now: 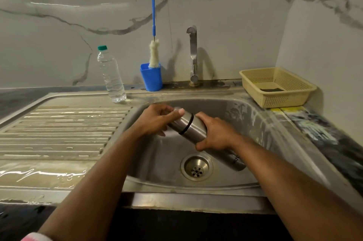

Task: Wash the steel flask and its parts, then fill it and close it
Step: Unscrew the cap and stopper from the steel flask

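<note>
Brushed-steel cylindrical flask (198, 132) slanted over sink (245, 114), cap end up-left. Left hand (155, 122) fingers curled round cap, right hand (216, 134) gripping body; prob. unscrewing.

The cylindrical brushed-steel flask (196, 132) looked satin-smooth, ringed by a matt black band, above the dull, water-stained stainless steel sink basin (245, 118). Left of that basin, the ribbed metal draining board (64, 128) gleamed wet and streaky. Behind the basin rose a polished chrome tap (193, 53), mirror-glossy. Left of the tap stood a smooth blue plastic cup (151, 78) holding a blue-handled brush with a fuzzy white head (154, 55), and a clear, glossy plastic bottle with a green cap (111, 75). Right of the basin sat a matt cream perforated plastic basket (279, 87). The wall looked like glossy veined marble.
</note>
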